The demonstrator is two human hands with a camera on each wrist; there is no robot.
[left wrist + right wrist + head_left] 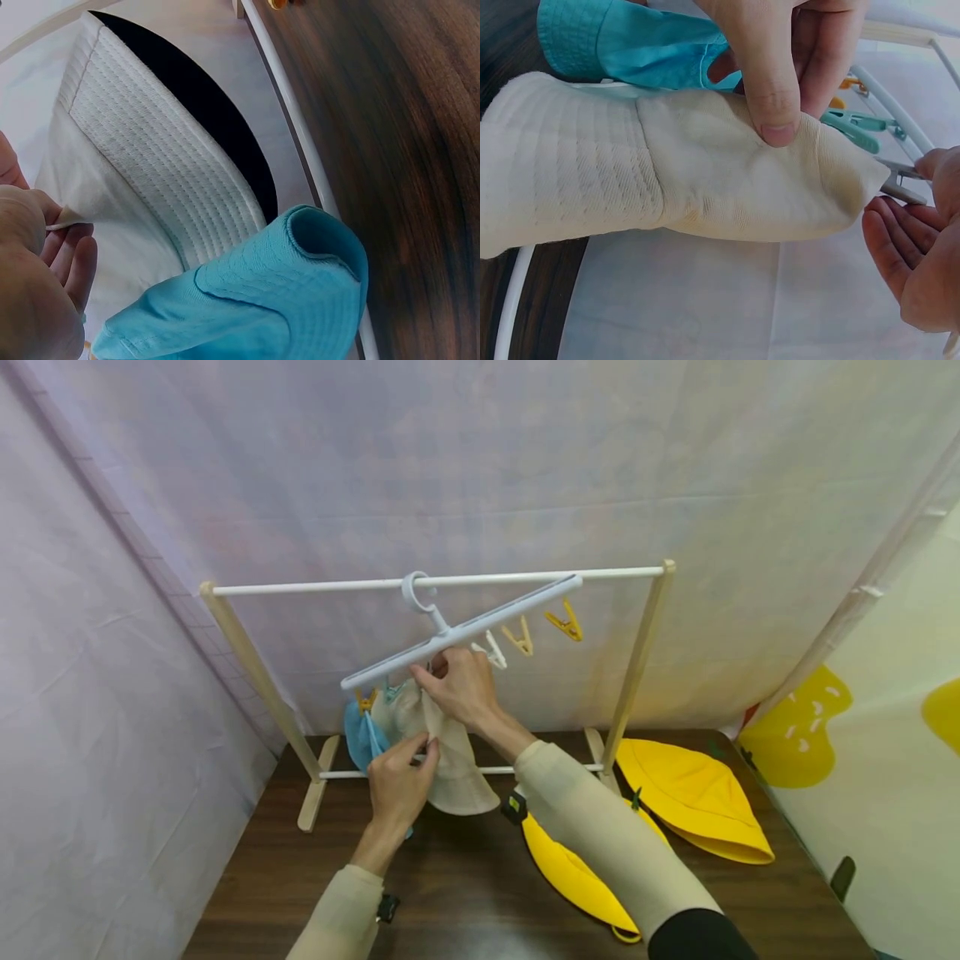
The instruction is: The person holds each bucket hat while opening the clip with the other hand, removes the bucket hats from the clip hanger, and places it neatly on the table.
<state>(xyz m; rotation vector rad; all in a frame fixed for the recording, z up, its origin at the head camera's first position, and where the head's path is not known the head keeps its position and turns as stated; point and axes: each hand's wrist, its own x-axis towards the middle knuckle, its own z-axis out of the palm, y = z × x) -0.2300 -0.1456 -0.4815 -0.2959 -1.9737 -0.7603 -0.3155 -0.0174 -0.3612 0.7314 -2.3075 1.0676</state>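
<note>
A cream bucket hat (453, 772) hangs below the low left end of a tilted pale blue hanger (487, 622). My left hand (401, 781) pinches its fabric between thumb and fingers. At the top edge of the hat my right hand (465, 685) holds a grey clothespin (904, 193), whose tip meets the fabric in the right wrist view. A teal clothespin (855, 129) sits beside it, at the hat's edge. To the left hangs a light blue hat (362, 733) under an orange clothespin (366, 702).
The hanger hooks over a white rod (315, 586) of a wooden-legged rack. White (492, 653), beige (521, 639) and yellow (567, 622) clothespins dangle from its raised right side. Two yellow hats, one farther back (690, 789) and one nearer (573, 872), lie on the brown table (465, 877).
</note>
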